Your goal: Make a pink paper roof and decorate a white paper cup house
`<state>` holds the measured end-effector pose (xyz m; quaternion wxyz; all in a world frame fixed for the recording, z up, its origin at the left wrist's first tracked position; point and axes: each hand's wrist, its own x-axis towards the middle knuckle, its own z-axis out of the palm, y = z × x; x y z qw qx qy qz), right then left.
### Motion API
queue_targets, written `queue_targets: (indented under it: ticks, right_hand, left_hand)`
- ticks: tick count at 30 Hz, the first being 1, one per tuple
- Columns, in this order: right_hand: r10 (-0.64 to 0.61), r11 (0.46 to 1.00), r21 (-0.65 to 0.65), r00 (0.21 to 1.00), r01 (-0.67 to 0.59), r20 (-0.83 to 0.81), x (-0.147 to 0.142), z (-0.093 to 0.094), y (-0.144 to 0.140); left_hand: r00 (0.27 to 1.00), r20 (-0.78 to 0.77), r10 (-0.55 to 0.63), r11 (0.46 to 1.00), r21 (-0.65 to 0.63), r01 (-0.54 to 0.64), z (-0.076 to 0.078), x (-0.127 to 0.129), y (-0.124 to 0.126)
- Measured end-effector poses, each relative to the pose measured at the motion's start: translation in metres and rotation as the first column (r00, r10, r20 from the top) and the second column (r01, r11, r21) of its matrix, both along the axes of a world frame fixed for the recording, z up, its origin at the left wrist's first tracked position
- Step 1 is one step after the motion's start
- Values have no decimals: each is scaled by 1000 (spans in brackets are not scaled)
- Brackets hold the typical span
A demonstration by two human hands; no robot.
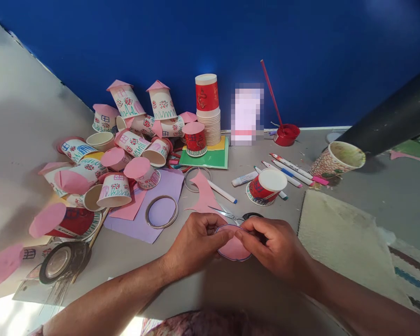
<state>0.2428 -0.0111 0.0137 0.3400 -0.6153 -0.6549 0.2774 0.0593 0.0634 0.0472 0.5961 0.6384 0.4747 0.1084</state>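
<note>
I hold a pink paper disc (233, 247) near the desk's front edge, my left hand (196, 242) and right hand (275, 245) each in a narrow grip pinching its rim. It looks light, thin and easily creased; the edges suit holding. The tilted cup (337, 161) toward the right edge looks empty, stained inside.

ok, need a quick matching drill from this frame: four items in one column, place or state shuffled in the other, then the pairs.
Items
1. pink paper circle
2. scissors
3. stack of cups
4. red paint pot

Place or state
A. at the blue wall, a red stick standing in it
B. pinched between left hand and right hand
C. lying on the table just beyond the hands
D. upright on green card

Pairs: 1-B, 2-C, 3-D, 4-A
</note>
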Motion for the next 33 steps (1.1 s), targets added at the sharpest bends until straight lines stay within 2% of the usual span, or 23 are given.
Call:
queue_targets:
  ticks: [17, 24, 33]
  right_hand:
    - [1, 1000, -28, 1000, -2, -6, -1, 2, 1]
    - [11, 999, -33, 1000, -11, -1, 0, 3, 0]
    - [44, 997, 64, 999, -44, -4, -1, 1, 0]
  left_hand:
    - [998, 35, 50, 999, -22, -49, 3, 2, 0]
    - [999, 34, 5, 1000, 21, -6, 0, 0, 1]
    - [998, 18, -68, 995, 78, 66, -3, -2, 0]
